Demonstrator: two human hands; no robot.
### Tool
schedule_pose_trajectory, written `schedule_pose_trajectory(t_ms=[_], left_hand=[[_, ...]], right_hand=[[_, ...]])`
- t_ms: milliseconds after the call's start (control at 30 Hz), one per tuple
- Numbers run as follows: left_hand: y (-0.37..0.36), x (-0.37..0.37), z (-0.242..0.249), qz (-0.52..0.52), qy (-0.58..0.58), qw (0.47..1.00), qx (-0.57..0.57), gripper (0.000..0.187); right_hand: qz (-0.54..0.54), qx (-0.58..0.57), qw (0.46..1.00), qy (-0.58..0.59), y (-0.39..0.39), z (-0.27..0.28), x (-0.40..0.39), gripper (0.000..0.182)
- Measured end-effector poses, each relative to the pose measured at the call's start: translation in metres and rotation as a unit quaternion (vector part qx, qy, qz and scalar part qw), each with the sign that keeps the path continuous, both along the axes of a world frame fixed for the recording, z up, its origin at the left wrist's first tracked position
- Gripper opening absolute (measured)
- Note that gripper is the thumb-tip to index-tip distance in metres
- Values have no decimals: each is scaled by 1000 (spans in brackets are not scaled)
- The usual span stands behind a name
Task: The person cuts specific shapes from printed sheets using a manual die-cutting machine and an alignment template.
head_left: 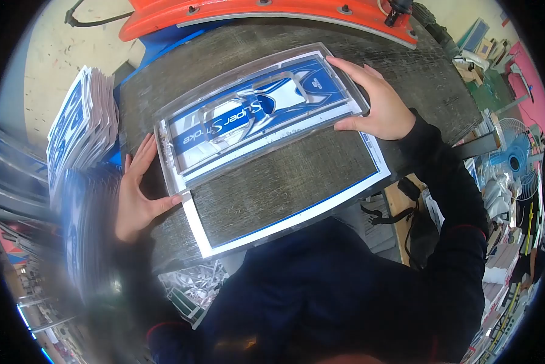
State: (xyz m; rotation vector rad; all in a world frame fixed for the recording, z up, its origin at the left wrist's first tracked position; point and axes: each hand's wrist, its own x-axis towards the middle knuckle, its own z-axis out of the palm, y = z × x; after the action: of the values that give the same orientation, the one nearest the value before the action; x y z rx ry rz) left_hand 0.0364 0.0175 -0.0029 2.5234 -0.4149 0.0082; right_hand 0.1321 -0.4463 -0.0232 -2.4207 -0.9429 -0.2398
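A clear rectangular plastic frame point(260, 147) lies over a blue and white printed sheet point(224, 124) that reads "Super Stroke". Below it, a white cut-out border point(296, 215) of the sheet extends toward the body, with dark board showing inside. My left hand point(140, 197) is at the frame's left end, thumb and fingers apart, the thumb tip at its lower left corner. At the right end, my right hand point(378, 103) grips the frame between thumb and fingers.
A dark worn board point(430, 79) lies under everything. Stacked printed sheets point(81, 121) stand at the left, with a blurred stack point(90, 224) nearer. An orange machine part point(272, 15) spans the top. A blue fan point(515, 159) is at the right, and scraps point(196, 285) lie below the board.
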Motion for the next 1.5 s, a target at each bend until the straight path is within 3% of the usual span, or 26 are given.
schedule_pose_trajectory(t_ms=[900,1500], left_hand=[[1,-2,-1,4,-3,1000,-5,115],[0,-2,0,8,-8,1000,20,117]], right_hand=[[-14,4,1000,1,0,-3,-1,103],[-15,-12,1000,19,0,4,-3,95]])
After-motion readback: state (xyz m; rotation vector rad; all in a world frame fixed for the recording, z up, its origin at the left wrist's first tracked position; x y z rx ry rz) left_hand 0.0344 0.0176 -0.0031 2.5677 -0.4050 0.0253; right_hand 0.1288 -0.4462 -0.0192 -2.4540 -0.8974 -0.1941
